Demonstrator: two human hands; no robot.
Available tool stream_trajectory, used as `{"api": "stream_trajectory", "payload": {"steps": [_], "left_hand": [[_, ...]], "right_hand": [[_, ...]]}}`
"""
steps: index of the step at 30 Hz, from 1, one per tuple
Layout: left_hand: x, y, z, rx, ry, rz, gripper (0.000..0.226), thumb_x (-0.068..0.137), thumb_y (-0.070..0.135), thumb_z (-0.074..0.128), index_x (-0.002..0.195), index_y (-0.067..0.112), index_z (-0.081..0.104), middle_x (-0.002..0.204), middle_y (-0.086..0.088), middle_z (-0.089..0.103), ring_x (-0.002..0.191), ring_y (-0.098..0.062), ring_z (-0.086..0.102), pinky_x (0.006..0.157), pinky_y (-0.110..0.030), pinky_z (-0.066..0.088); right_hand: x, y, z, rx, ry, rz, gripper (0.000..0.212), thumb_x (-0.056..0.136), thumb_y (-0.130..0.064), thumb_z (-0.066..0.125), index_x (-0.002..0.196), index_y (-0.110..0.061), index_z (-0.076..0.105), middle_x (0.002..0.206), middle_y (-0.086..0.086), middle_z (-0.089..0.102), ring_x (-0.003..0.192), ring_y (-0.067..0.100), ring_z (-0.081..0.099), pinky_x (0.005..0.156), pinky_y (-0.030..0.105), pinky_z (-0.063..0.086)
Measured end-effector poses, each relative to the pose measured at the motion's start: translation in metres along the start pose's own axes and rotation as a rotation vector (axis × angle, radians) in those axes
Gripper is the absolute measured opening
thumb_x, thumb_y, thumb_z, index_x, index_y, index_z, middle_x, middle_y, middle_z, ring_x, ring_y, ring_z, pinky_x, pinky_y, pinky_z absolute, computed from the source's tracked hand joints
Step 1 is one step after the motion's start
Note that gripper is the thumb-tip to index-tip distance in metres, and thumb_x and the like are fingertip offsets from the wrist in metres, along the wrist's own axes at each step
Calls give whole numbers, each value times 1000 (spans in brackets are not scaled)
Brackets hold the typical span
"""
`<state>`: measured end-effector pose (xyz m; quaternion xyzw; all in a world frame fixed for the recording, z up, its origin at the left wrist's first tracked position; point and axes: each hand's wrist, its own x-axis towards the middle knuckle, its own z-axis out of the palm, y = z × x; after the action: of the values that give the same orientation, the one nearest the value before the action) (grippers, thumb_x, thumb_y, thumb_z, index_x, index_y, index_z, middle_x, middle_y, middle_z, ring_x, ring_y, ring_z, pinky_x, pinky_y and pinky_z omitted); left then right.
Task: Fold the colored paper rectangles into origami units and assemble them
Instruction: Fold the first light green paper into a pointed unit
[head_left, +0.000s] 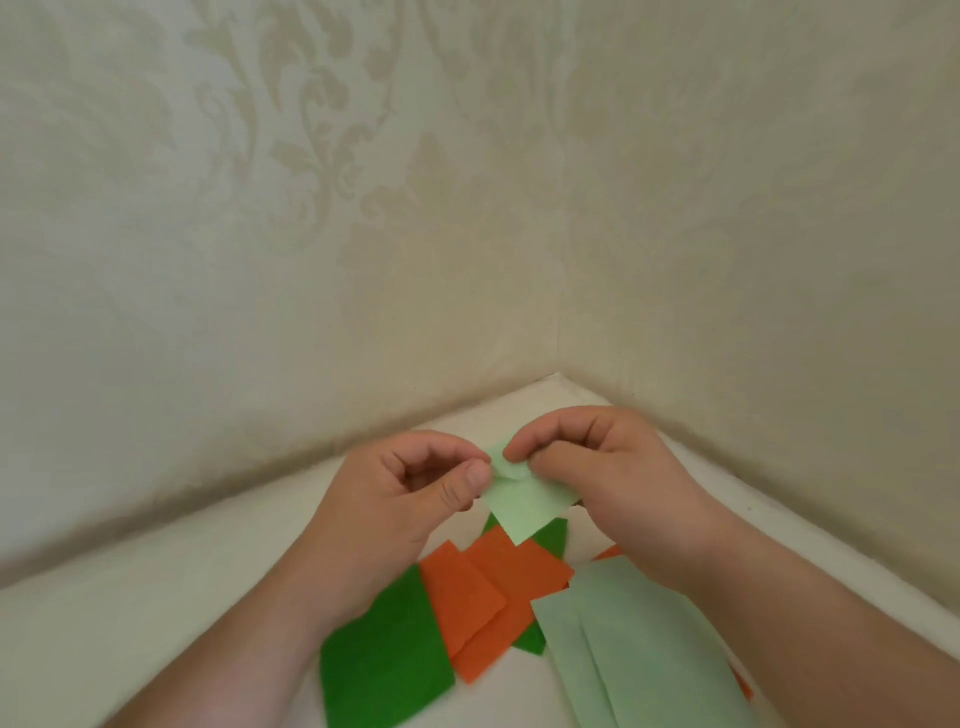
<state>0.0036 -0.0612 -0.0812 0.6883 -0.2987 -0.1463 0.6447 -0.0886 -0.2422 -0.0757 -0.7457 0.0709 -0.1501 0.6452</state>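
Now L hand (410, 499) & R hand (597, 457) both pinch light-green paper (524, 506), prob. mid-fold, above orange sheets (498, 587).

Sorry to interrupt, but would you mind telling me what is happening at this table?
A person is folding paper. The left hand and right hand both pinch one light green piece above the white table. Below it lie orange sheets, dark green sheets and more light green sheets, not yet folded.
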Motion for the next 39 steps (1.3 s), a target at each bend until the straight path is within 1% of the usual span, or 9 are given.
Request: {"api": "stream_trajectory", "payload": {"steps": [3,5,11,15,19,25,33,37,39], "left_hand": [[1,-1,-1,36,-15,1,18,74,33,79,85,20,81,82,-8,77,73,-14,68,74,-25,57],[0,0,-1,43,-17,10,18,75,34,78,85,19,81,79,-8,76,71,-14,67,73,-25,57],[-1,-3,1,-11,-39,39,24,73,26,80,94,16,76,81,-6,77,69,-17,69,70,-26,59],[-2,-2,1,-54,-37,68,34,65,16,86,99,20,80,95,-12,79,84,-19,73,81,-27,60],[-2,-1,2,-98,16,112,27,70,8,81,95,18,80,90,-9,80,79,-16,74,74,-24,60],[-3,2,4,-136,37,106,25,73,11,79,98,15,79,93,-11,80,83,-18,75,75,-27,61],[-3,0,9,-177,55,100,19,72,14,79,90,20,82,93,-14,80,83,-22,76,79,-34,63],[-3,-1,11,-163,95,112,17,72,13,79,87,19,82,87,-13,79,77,-21,74,75,-31,63],[-3,-2,11,-145,125,113,15,71,14,80,85,18,83,84,-14,79,74,-22,73,74,-33,63]], "right_hand": [[-1,1,0,-47,-19,-20,24,92,-6,62,85,-21,79,78,9,71,70,17,58,68,36,47],[-3,0,1,-92,-81,-49,8,89,-18,73,89,-24,78,81,11,71,67,16,57,66,36,48],[-2,10,3,-325,-1,-209,14,82,-37,85,85,-30,73,84,-8,70,71,9,63,66,35,53],[3,11,-3,-159,18,-220,9,84,-29,85,85,-24,77,88,-2,74,82,25,69,75,45,57],[4,14,-2,-115,2,-260,7,86,-27,84,85,-22,79,92,-4,73,90,20,68,82,38,53],[4,15,1,-55,21,-273,6,86,-21,83,84,-16,80,99,1,72,97,26,69,83,55,57],[2,11,3,-98,73,-245,12,87,-21,82,76,-19,77,92,-1,71,89,23,68,79,48,57],[0,9,6,-61,91,-237,16,84,-19,84,71,-15,74,82,-3,71,76,15,67,66,32,53],[-1,8,8,-71,103,-240,17,82,-18,84,70,-15,73,80,-3,70,74,19,66,64,35,54]]}}
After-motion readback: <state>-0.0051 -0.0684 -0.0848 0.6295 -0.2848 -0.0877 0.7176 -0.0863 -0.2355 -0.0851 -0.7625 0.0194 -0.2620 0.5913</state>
